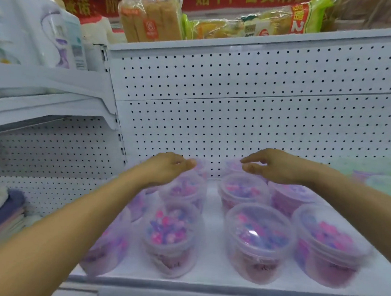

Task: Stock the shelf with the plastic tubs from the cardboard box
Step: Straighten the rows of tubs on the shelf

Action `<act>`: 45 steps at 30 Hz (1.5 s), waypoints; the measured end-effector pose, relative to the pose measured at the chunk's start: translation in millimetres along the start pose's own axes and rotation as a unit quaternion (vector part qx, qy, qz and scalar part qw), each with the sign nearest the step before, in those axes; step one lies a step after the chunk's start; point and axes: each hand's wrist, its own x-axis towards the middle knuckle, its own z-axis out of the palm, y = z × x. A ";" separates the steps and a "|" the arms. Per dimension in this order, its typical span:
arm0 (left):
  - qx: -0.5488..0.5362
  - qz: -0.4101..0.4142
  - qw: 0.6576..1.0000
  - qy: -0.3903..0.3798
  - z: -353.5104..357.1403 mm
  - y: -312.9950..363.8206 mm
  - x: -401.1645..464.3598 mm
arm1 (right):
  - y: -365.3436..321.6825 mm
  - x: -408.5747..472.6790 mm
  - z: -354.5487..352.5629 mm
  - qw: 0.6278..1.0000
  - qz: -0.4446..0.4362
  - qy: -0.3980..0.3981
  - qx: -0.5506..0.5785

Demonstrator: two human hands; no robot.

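from the head view, the plastic tubs (258, 242) stood lidded on the white shelf (203, 287) in two clusters with a bare lane between, likely so each row could be reached and faced forward. the left hand (165, 166) hovered over the back tub of the left cluster, its fingers (184, 163) loosely curled and holding nothing. the right hand (274, 166) hovered above the back tubs on the right, fingers relaxed and apart, also empty. the cardboard box was out of sight. bread bags (150, 17) sat on the shelf above.
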 end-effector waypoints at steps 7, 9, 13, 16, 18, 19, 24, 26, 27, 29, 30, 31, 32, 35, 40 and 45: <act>0.037 -0.035 0.996 -0.078 14.9 -12.7 61.7 | -3.4 62.2 35.2 0.998 0.068 -0.015 0.007; 0.015 -0.044 0.996 -0.078 16.9 -9.7 69.6 | -2.2 65.5 39.9 0.998 0.062 -0.003 0.006; -0.060 -0.035 0.992 -0.102 14.7 -4.1 74.6 | 4.1 67.6 40.9 0.999 0.050 -0.006 0.003; -0.078 -0.030 0.991 -0.109 12.5 -5.6 70.2 | 3.8 67.3 40.0 0.999 0.049 -0.010 0.001; -0.095 -0.032 0.988 -0.115 9.4 -6.3 62.8 | 2.4 66.0 38.7 0.998 0.060 -0.033 -0.009; -0.105 -0.031 0.987 -0.114 7.8 -6.8 58.9 | 2.3 64.7 37.8 0.997 0.062 -0.047 -0.011; -0.102 0.033 0.990 -0.090 -4.0 -22.5 37.2 | -12.4 36.0 21.1 0.997 0.043 -0.056 -0.013; -0.071 0.024 0.993 -0.096 -10.7 -33.6 26.3 | -19.5 24.1 12.2 0.996 0.038 -0.074 -0.012; -0.041 0.014 0.994 -0.102 -12.8 -38.1 22.1 | -21.9 19.2 9.7 0.995 0.043 -0.089 -0.021; 0.016 -0.003 0.993 -0.121 -13.3 -42.1 16.8 | -26.4 12.7 9.6 0.988 0.059 -0.125 -0.064; 0.029 -0.008 0.991 -0.129 -11.7 -41.6 15.9 | -27.6 12.3 11.8 0.985 0.065 -0.137 -0.086; 0.036 -0.009 0.991 -0.132 -9.5 -39.9 15.9 | -29.2 12.0 14.2 0.983 0.067 -0.139 -0.099; 0.038 -0.005 0.991 -0.129 -6.1 -37.8 16.9 | -30.1 11.9 16.0 0.983 0.065 -0.134 -0.106; 0.021 0.007 0.994 -0.111 6.2 -27.8 21.7 | -29.4 12.8 18.5 0.985 0.065 -0.118 -0.106; 0.040 0.013 0.995 -0.088 16.8 -15.8 25.4 | -26.0 12.1 22.8 0.987 0.070 -0.111 -0.088; 0.021 0.021 0.995 -0.100 18.3 -23.1 15.1 | -25.9 7.2 26.0 0.989 0.074 -0.101 -0.078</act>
